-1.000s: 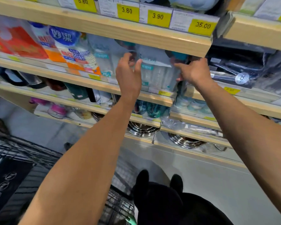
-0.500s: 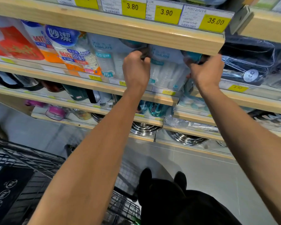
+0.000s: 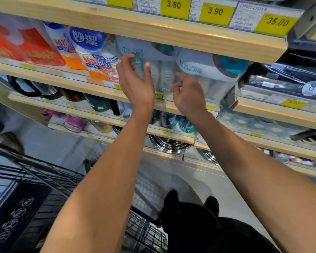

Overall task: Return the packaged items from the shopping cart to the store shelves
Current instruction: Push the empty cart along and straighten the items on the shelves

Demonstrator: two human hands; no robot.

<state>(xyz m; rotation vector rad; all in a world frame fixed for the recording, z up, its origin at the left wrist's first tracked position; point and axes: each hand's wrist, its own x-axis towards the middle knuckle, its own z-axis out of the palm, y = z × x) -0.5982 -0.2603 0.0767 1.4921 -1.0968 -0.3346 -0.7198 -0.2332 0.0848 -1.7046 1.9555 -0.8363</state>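
both hands loose and empty, left hand (image 3: 135, 83) and right hand (image 3: 188, 95) just off the cup pack (image 3: 164, 75) on the shelf (image 3: 190, 106); I'd nudge it flush with the front edge

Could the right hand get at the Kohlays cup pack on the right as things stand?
Probably yes. The right hand hovers open just in front of the Kohlays cup pack, with nothing between them; the shelf board above sits close but leaves the front open.
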